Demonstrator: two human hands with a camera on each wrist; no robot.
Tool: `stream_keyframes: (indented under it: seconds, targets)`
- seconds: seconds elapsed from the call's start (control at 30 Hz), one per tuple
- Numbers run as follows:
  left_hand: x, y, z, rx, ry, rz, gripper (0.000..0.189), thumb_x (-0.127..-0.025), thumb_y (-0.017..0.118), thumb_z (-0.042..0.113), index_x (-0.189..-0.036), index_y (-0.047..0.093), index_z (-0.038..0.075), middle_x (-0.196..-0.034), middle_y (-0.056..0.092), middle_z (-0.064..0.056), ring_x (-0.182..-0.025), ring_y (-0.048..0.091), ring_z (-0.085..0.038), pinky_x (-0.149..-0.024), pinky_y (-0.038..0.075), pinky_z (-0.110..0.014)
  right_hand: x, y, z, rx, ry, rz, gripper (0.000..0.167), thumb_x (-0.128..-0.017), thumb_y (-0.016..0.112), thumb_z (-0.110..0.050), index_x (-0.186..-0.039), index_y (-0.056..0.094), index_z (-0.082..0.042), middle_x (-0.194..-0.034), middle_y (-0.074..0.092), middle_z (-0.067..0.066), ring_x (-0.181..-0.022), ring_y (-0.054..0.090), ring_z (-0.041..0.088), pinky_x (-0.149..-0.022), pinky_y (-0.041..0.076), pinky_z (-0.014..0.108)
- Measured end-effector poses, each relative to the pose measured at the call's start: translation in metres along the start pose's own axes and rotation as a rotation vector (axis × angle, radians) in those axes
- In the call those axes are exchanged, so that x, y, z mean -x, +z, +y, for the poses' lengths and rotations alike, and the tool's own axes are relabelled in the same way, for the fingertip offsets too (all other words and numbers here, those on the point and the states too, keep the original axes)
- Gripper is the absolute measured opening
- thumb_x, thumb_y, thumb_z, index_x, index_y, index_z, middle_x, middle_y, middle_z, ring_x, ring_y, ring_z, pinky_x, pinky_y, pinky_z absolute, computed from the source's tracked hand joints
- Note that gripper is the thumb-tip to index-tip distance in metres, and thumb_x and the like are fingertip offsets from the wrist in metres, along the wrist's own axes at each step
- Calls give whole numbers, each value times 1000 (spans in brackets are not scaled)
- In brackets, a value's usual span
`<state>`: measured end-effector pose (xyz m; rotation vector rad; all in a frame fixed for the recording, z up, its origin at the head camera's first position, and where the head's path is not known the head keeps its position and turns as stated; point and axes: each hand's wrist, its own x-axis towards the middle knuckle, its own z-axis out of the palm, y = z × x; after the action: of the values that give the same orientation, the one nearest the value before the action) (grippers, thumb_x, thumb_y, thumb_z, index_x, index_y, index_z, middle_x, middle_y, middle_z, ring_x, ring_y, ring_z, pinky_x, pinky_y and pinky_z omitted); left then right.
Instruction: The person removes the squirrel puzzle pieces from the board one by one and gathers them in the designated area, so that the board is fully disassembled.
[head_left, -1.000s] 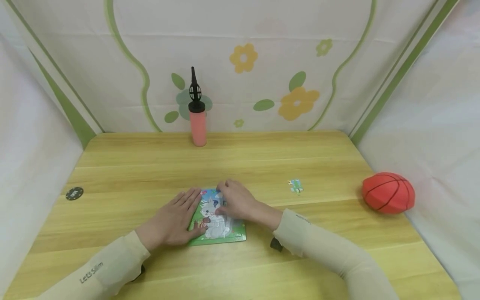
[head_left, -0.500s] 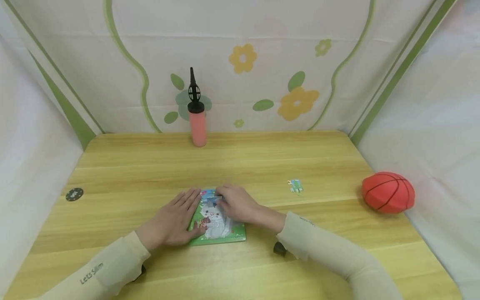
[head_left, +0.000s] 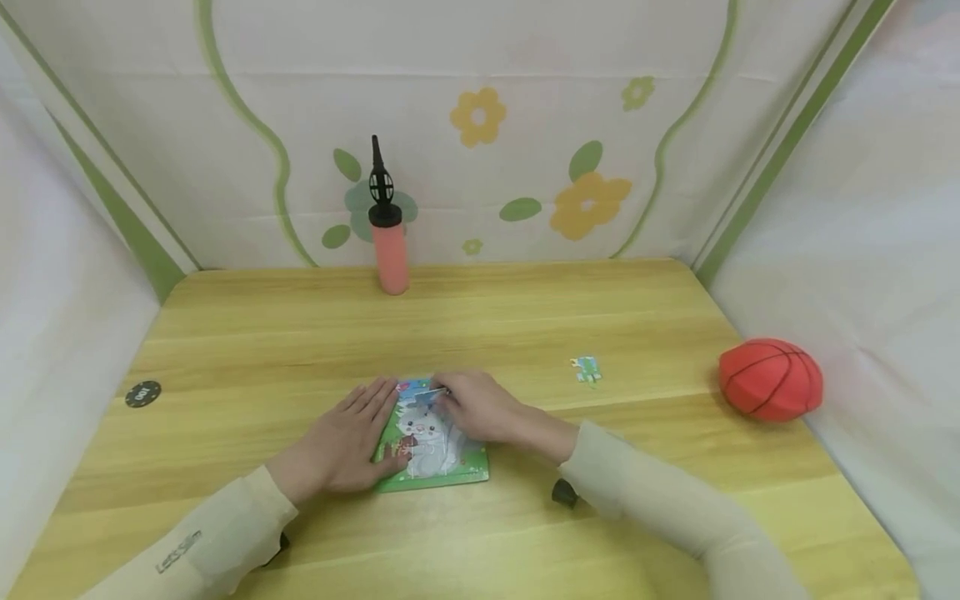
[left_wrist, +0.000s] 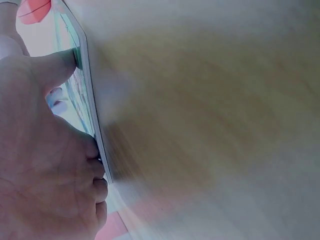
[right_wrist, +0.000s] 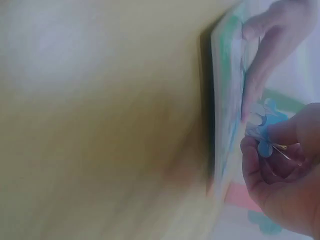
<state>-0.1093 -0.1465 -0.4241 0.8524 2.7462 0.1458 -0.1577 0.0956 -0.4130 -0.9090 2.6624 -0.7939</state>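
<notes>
Lower centre, I see the left hand [head_left: 339, 443], thumb spread, on a flat green-bordered animal puzzle [head_left: 431, 462]; the right hand [head_left: 483, 408] pinches a blue knobbed piece [right_wrist: 272, 119] above its top. I judge this piece-handling; next needs steadiness.

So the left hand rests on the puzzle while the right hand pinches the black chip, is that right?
Not quite. The right wrist view shows the right hand pinching a bluish puzzle bit; the black chip lies far left in the head view. The left hand does rest on the puzzle.
</notes>
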Motion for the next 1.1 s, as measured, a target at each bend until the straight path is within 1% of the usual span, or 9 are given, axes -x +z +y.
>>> stream_keyframes:
  seconds: [0.13, 0.2, 0.4, 0.5, 0.63, 0.7, 0.87, 0.97, 1.1]
  targets:
    - [2, -1, -2, -12, -4, 16, 95, -100, 49, 63, -160, 28, -7, -172, 23, -25, -161, 23, -43, -133, 25, -58, 10, -23, 17, -23, 15, 44, 18, -104, 59, -12, -116, 70, -7, -110, 77, 8, -95, 73, 17, -83, 62, 25]
    - [3, -3, -3, -12, -6, 17, 95, -100, 49, 63, -160, 29, -7, -172, 22, -25, -161, 23, -43, -133, 25, -58, 16, -37, 29, -16, 41, 70, 18, -103, 60, -12, -117, 70, -6, -111, 76, 9, -96, 72, 18, -84, 62, 26]
    - [4, -7, -4, -12, -12, 1, 96, -100, 48, 64, -160, 28, -8, -172, 21, -25, -161, 22, -44, -133, 23, -58, 37, -72, 79, -19, 147, 109, 24, -104, 59, -10, -127, 61, -3, -111, 75, 17, -92, 73, 22, -77, 63, 32]
    - [4, -6, -5, -17, -11, 5, 96, -100, 48, 64, -160, 28, -7, -172, 22, -25, -161, 23, -44, -133, 24, -57, 45, -82, 101, -14, 171, 116, 20, -104, 60, -8, -123, 62, -2, -105, 75, 16, -87, 71, 20, -75, 61, 30]
    - [3, -5, -6, -14, -12, 6, 96, -100, 48, 64, -161, 27, -7, -172, 22, -25, -161, 22, -43, -133, 23, -57, 51, -86, 121, -13, 150, 104, 15, -101, 62, -4, -115, 67, -1, -93, 73, 12, -76, 62, 15, -68, 54, 25]
    - [3, -4, -6, -9, -14, 4, 96, -100, 48, 65, -161, 26, -7, -172, 21, -25, -161, 22, -43, -133, 23, -57, 51, -85, 126, -2, 140, 96, 12, -100, 64, -3, -111, 68, -2, -92, 73, 11, -76, 61, 14, -69, 54, 25]
    - [2, -3, -5, 0, -12, -1, 97, -100, 48, 65, -161, 26, -6, -173, 20, -24, -162, 22, -43, -133, 23, -58, 52, -78, 129, 36, 166, 80, 11, -100, 64, -6, -109, 69, -5, -102, 76, 11, -90, 68, 18, -82, 60, 35]
    - [1, -2, -4, 0, -1, -3, 97, -100, 48, 66, -161, 26, -6, -173, 21, -24, -161, 22, -43, -133, 23, -58, 53, -74, 128, 79, 190, 83, 12, -100, 64, -8, -110, 70, -5, -106, 74, 11, -97, 67, 22, -89, 60, 42]
    - [0, 0, -2, 2, 6, -11, 98, -100, 49, 66, -161, 26, -7, -173, 20, -25, -161, 22, -43, -133, 23, -58, 56, -72, 127, 148, 203, 109, 12, -97, 68, -9, -108, 72, -4, -107, 70, 12, -102, 63, 27, -93, 59, 45]
